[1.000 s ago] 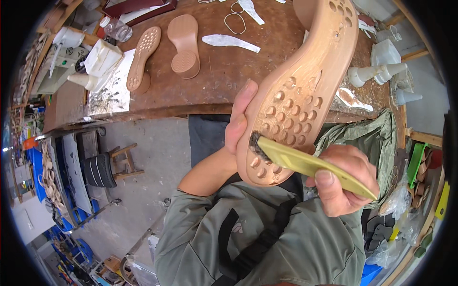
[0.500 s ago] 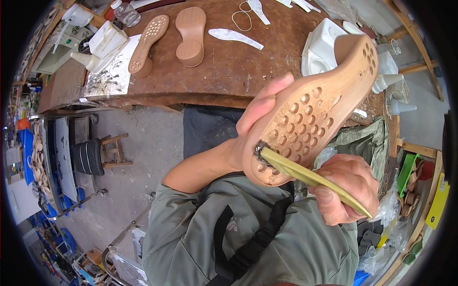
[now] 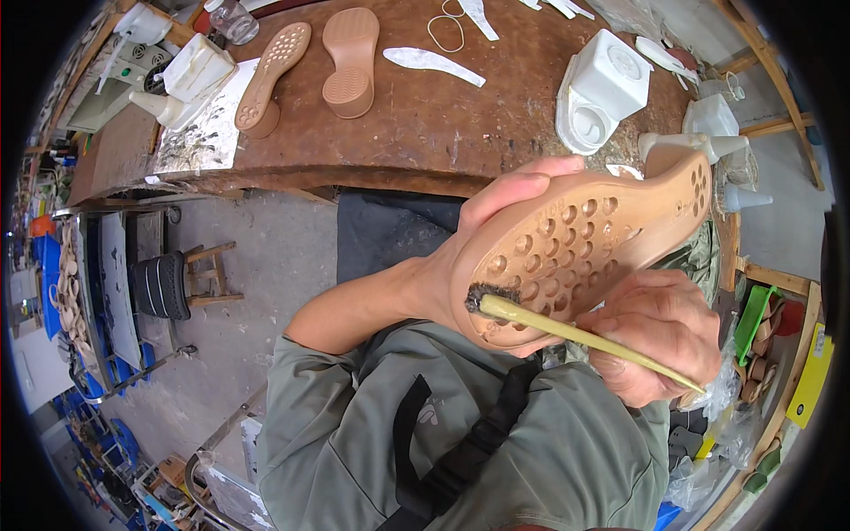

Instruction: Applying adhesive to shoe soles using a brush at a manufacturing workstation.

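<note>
Sole [image 3: 595,232]: held in the air by the near edge of the table [image 3: 425,142], tilted, its holed face toward the wearer; the wide end points away from the table, the narrow heel end toward the table's right part.
Left hand [image 3: 476,219]: fingers bent round the sole's long edge on the table side, gripping it; the thumb is hidden.
Right hand [image 3: 660,334]: off the near table edge, fingers closed round the brush [image 3: 542,322], with hardly any gap.
Brush contact: dark bristles [image 3: 490,295] touch the sole near its wide end's rim.
Table edge: bowed by the lens, scuffed along the front.
Room: brown tabletop runs between the third sole [image 3: 350,62] and the white box [image 3: 609,80]; grey floor [image 3: 257,252] spreads below the table's left half, a stool [image 3: 208,276] on it.
Sole surface: tan, smooth, glossy in patches, with rows of round pits and a raised rim.
Brush handle: yellowish, slim, hard-looking.
Table left: second sole [image 3: 279,66], pitted, beside the third sole, whose heel face is textured; stained paper [image 3: 202,142] left of both.
Table middle: flat white cutout [image 3: 434,65], long and tapered.
</note>
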{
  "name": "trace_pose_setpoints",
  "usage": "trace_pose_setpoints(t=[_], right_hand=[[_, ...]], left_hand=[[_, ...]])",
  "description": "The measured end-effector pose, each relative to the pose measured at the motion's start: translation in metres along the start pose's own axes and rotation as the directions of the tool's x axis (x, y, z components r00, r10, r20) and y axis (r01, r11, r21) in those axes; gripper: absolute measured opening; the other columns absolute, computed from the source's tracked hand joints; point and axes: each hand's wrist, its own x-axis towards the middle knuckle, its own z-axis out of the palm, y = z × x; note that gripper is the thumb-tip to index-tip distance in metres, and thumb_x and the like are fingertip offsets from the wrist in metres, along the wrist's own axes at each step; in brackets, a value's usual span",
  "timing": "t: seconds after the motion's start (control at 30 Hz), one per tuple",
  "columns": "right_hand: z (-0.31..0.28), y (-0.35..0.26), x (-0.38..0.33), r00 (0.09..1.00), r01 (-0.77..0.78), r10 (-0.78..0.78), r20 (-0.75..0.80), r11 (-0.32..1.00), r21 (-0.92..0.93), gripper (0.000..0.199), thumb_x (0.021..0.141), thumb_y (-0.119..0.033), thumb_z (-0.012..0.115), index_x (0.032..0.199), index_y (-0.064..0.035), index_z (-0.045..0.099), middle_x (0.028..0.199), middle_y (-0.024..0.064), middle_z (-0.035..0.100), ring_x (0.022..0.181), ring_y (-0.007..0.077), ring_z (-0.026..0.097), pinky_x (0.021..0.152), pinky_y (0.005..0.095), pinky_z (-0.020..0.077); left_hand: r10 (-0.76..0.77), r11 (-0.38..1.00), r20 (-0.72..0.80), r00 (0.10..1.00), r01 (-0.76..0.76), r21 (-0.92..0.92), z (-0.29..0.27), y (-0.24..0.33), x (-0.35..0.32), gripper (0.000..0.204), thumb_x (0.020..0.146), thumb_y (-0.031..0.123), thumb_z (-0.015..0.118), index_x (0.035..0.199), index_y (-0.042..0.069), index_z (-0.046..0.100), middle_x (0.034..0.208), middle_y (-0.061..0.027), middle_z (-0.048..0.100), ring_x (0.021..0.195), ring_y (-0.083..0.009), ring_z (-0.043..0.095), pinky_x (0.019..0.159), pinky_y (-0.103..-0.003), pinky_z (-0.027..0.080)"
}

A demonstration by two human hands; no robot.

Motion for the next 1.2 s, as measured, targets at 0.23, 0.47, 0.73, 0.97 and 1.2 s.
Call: trace_pose_setpoints(t=[0.23, 0.47, 0.73, 0.97, 1.2], right_hand=[[-0.007, 0.005, 0.000, 0.998, 0.009, -0.011, 0.064, 0.999, 0.040, 0.027, 0.067, -0.001, 0.076, 0.089, 0.0081, 0.062, 0.073, 0.0159, 0.064, 0.050, 0.0199, 0.061, 0.040, 0.0270, 0.0454], [-0.013, 0.006, -0.004, 0.995, 0.048, -0.054, 0.083, 0.997, 0.068, 0.027, 0.065, -0.002, 0.079, 0.086, 0.0066, 0.064, 0.070, 0.0148, 0.065, 0.047, 0.0173, 0.059, 0.038, 0.0250, 0.0425], [-0.017, 0.012, -0.005, 0.990, 0.113, -0.121, 0.077, 0.988, 0.103, 0.016, 0.066, 0.000, 0.076, 0.076, 0.0058, 0.065, 0.064, 0.0128, 0.063, 0.044, 0.0125, 0.055, 0.034, 0.0209, 0.0367], [-0.027, 0.022, 0.000, 0.972, 0.179, -0.194, 0.133, 0.977, 0.114, 0.011, 0.068, -0.001, 0.074, 0.076, 0.0044, 0.067, 0.064, 0.0126, 0.064, 0.042, 0.0074, 0.052, 0.032, 0.0185, 0.0340], [-0.052, 0.026, -0.016, 0.990, -0.140, 0.140, -0.008, 0.990, -0.032, 0.008, 0.078, -0.004, 0.068, 0.079, 0.0034, 0.066, 0.060, 0.0106, 0.061, 0.046, 0.0150, 0.056, 0.040, 0.0266, 0.0425]], left_hand=[[-0.075, 0.990, 0.105, 0.992, 0.087, -0.113, -0.004, 0.002, -0.004, 0.117, 0.057, 0.030, 0.089, 0.140, 0.007, 0.010, 0.143, -0.0316, 0.015, 0.132, -0.0370, 0.028, 0.104, -0.047, 0.034], [-0.145, 0.946, 0.132, 0.981, 0.177, -0.270, 0.002, 0.002, -0.003, 0.113, 0.057, 0.011, 0.086, 0.140, 0.007, 0.008, 0.143, -0.0236, 0.019, 0.131, -0.0301, 0.033, 0.104, -0.040, 0.034], [-0.153, 0.938, 0.202, 0.967, 0.206, -0.279, 0.004, -0.001, -0.007, 0.114, 0.057, 0.012, 0.085, 0.140, 0.008, 0.008, 0.144, -0.0236, 0.019, 0.131, -0.0304, 0.033, 0.104, -0.041, 0.034], [-0.184, 0.931, 0.270, 0.945, 0.255, -0.261, -0.001, -0.001, -0.005, 0.116, 0.058, 0.021, 0.088, 0.140, 0.009, 0.007, 0.143, -0.0284, 0.016, 0.132, -0.0363, 0.029, 0.102, -0.048, 0.038], [-0.165, 0.918, 0.128, 0.978, 0.200, -0.342, -0.026, -0.020, 0.001, 0.104, 0.060, 0.021, 0.081, 0.141, 0.006, 0.018, 0.141, -0.0210, 0.026, 0.130, -0.0291, 0.034, 0.104, -0.042, 0.035]])
